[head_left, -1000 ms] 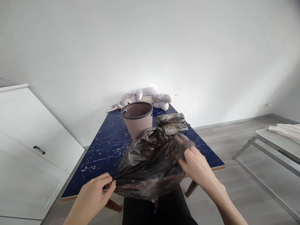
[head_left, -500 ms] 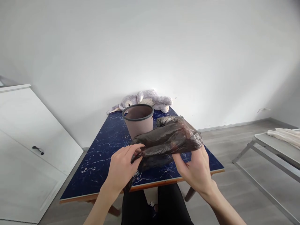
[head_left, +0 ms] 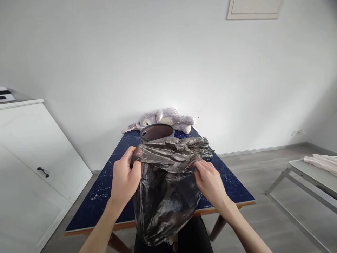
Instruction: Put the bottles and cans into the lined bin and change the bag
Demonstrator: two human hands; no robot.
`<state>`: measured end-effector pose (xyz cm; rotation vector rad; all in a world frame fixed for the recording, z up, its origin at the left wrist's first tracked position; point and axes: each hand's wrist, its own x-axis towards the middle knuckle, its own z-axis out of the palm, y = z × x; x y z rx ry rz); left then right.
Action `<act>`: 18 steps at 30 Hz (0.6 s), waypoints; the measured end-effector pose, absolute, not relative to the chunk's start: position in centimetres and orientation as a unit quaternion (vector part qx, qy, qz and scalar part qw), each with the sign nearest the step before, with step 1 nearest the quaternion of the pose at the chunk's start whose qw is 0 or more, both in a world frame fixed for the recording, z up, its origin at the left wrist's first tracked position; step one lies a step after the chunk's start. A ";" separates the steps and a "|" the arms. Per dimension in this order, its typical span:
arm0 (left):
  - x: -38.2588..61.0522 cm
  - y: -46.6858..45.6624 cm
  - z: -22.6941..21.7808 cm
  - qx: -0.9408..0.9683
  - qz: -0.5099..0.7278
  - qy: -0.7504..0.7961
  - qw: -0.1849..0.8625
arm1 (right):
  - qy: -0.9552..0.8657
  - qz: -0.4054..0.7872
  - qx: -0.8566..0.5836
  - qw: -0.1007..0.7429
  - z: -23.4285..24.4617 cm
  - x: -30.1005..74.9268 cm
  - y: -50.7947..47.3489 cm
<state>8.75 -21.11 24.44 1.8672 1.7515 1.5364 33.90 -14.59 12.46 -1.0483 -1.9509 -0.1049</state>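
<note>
A black plastic bag (head_left: 165,189) hangs in front of me over the near edge of a dark blue marbled table (head_left: 110,182). My left hand (head_left: 125,179) pinches the bag's upper left edge. My right hand (head_left: 209,181) grips its upper right edge. Both hands hold the top of the bag up at about the same height. Behind the bag stands a pinkish bin with a dark rim (head_left: 157,131), mostly hidden by the bag. A second crumpled dark bag (head_left: 201,144) lies on the table to the bin's right.
A grey plush toy (head_left: 163,117) lies at the table's far end against the white wall. A white cabinet (head_left: 31,158) stands at the left. A grey metal-framed table with pale cloth (head_left: 316,165) is at the right. Grey wood floor surrounds the table.
The bag was bunched sideways between my hands; now both hands have risen and hold its top edge, so the bag hangs down. My left hand moved up and left.
</note>
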 end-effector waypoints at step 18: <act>8.7 -24.2 25.5 0.653 0.661 0.368 0.032 | -0.732 0.008 -0.447 0.514 11.1 30.0 -11.6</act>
